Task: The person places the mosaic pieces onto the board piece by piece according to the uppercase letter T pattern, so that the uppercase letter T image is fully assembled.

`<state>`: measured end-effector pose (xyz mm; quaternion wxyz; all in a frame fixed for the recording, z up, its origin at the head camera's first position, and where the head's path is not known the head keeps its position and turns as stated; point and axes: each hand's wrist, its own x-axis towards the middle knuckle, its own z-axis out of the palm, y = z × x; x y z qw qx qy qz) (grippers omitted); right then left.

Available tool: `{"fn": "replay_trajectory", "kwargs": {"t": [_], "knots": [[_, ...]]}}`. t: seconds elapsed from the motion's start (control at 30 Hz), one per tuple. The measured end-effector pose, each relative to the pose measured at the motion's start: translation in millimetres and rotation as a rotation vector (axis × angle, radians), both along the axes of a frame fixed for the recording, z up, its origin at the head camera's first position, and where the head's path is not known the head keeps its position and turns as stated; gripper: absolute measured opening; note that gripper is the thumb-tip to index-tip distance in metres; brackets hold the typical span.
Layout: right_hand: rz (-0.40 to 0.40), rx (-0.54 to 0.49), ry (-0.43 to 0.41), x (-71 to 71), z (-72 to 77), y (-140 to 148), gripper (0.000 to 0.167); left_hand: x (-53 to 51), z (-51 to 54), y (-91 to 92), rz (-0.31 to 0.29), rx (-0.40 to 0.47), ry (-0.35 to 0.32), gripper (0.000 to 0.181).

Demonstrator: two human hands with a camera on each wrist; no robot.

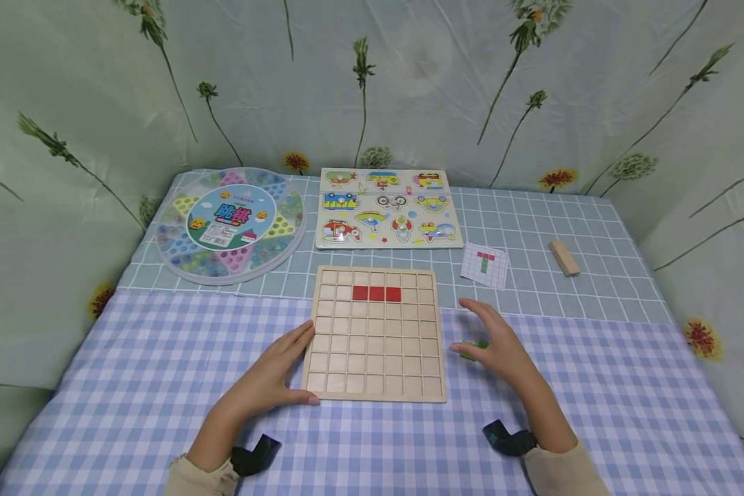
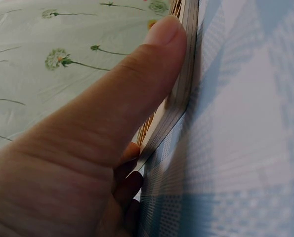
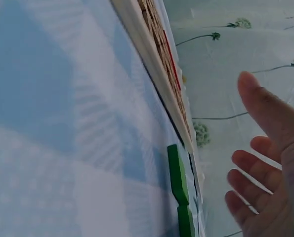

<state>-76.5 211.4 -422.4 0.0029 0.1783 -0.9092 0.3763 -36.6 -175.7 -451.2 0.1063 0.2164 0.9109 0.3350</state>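
At the left edge of the wooden grid board [image 1: 356,344], the left hand [image 1: 273,368] rests, fingers extended, thumb at the near corner. Right of the board, the right hand [image 1: 502,348] holds nothing, thumb and fingers parted, near the green pieces [image 3: 177,173]. Step in hand, as judged: collecting a green piece; next move calls for a pinch on one. Count: three red squares [image 1: 377,293] in the board's far part; two green pieces visible, any others hidden; one pattern card [image 1: 496,273] beyond its right edge
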Motion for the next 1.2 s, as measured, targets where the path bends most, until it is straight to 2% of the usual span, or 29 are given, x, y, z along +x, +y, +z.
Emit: {"fn": "replay_trajectory", "kwargs": {"t": [0.27, 0.37, 0.63, 1.0, 1.2], "knots": [[-0.01, 0.024, -0.135, 9.6, -12.9, 12.8, 0.084, -0.2, -0.5, 0.2, 0.003, 0.001, 0.009, 0.113], [-0.013, 0.057, -0.158, 11.5, -15.9, 15.8, 0.084, -0.4, -0.5, 0.3, 0.006, 0.003, 0.008, 0.113], [0.01, 0.143, -0.117, 12.9, -20.3, 19.9, 0.066, 0.0, -0.2, 0.4, 0.002, 0.003, 0.005, 0.113], [-0.019, 0.134, -0.084, 12.4, -22.8, 19.2, 0.036, 0.4, 1.7, 0.7, 0.004, 0.001, 0.006, 0.113], [-0.025, 0.122, -0.066, 13.4, -22.3, 17.4, 0.028, 0.6, 1.3, 0.9, 0.006, 0.007, -0.002, 0.113]]}}
